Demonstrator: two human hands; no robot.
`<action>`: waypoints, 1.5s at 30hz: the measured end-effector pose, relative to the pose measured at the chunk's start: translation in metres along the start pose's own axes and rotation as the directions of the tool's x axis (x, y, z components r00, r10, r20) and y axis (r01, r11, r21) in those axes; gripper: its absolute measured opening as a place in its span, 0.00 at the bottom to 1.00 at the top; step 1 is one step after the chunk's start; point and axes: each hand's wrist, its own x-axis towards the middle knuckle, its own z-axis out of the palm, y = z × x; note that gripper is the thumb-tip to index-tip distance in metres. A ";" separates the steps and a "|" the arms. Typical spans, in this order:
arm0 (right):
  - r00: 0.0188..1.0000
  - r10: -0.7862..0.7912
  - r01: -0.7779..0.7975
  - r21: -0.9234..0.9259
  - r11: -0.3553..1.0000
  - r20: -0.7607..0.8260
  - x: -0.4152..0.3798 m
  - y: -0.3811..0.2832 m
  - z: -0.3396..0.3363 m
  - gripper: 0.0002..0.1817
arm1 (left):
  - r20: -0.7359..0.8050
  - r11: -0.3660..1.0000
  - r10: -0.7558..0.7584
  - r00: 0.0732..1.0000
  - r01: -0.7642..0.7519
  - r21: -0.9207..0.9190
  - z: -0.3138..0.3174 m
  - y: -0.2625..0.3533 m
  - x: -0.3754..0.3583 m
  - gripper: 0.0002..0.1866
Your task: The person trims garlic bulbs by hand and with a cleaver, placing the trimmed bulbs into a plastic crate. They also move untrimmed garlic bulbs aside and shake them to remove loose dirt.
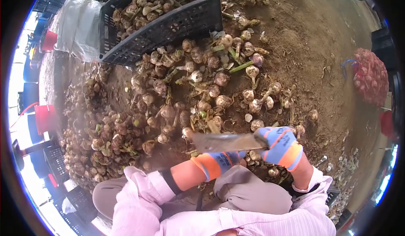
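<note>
My right hand (278, 145), in a blue and orange glove, is closed round the handle of a wide-bladed knife (228, 143). The blade points left and is blurred. Just below it is my left hand (225, 158), in a matching glove; its fingers look curled, but the blade hides part of them and anything they hold. Garlic bulbs (223, 101) with stalks and roots lie on the soil in front of both hands. More bulbs (272, 171) rest below my right hand, by my knee.
A black plastic crate (164, 35) full of garlic stands at the upper left, beside a white plastic sack (78, 29). A dense garlic heap (109, 139) spreads to the left. Far right is a red net bag (371, 78) of garlic. Red buckets (45, 118) stand at the left edge.
</note>
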 end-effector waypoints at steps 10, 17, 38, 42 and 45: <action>0.950 0.122 -0.056 -0.229 0.972 0.289 0.020 0.010 0.012 0.19 | 0.166 0.922 0.219 0.961 -0.260 0.287 0.004 0.014 -0.013 0.18; 0.761 0.629 -0.228 0.841 0.490 -0.160 -0.043 0.085 0.048 0.17 | 0.490 0.610 -0.792 0.365 0.423 0.671 -0.042 -0.153 -0.189 0.22; 0.864 0.459 0.144 0.974 0.173 -0.209 0.007 0.036 0.118 0.07 | -0.242 -0.220 -0.614 0.752 -0.457 -0.862 0.012 -0.013 0.018 0.34; 0.836 0.373 -0.015 0.664 0.747 -0.401 -0.018 0.011 0.063 0.14 | -0.542 0.374 -0.412 0.733 -0.406 -0.834 0.019 -0.025 0.001 0.35; 0.928 -0.078 0.118 0.090 0.989 -0.365 -0.021 -0.002 0.029 0.22 | -0.259 -0.179 -0.403 0.878 -0.353 -0.918 0.016 -0.019 -0.009 0.36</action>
